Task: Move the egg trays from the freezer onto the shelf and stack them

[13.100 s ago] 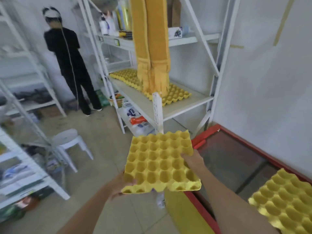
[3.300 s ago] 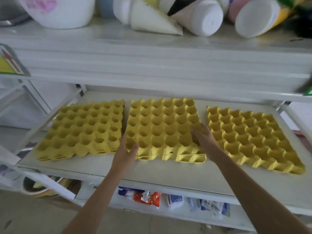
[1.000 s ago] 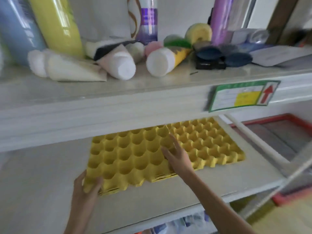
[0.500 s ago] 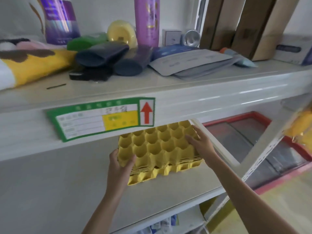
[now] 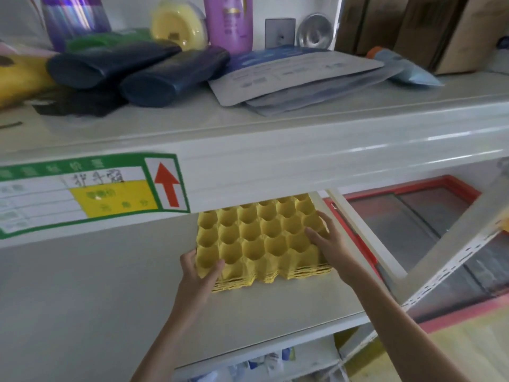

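A stack of yellow egg trays [image 5: 256,238] lies on the white shelf [image 5: 110,285], near its right end and partly under the shelf above. My left hand [image 5: 199,271] grips the stack's front left corner, thumb on the top tray. My right hand [image 5: 326,244] rests on the right edge, fingers spread over the cups. The stack's back rows are hidden by the upper shelf's front edge. The freezer [image 5: 413,216], red-rimmed with a dark glass lid, stands to the right beyond the shelf frame.
The upper shelf [image 5: 303,150] carries dark tubes [image 5: 170,75], a purple bottle [image 5: 230,23], flat packets [image 5: 297,75] and cardboard boxes [image 5: 413,26]. A green and yellow price label [image 5: 88,191] hangs on its front. A slanted white brace [image 5: 451,244] crosses at right. Packaged goods sit on the lowest shelf [image 5: 264,359].
The trays that lay side by side on the shelf are now one stack at the right end. In the last half second the top tray settled flat onto the stack under both hands.
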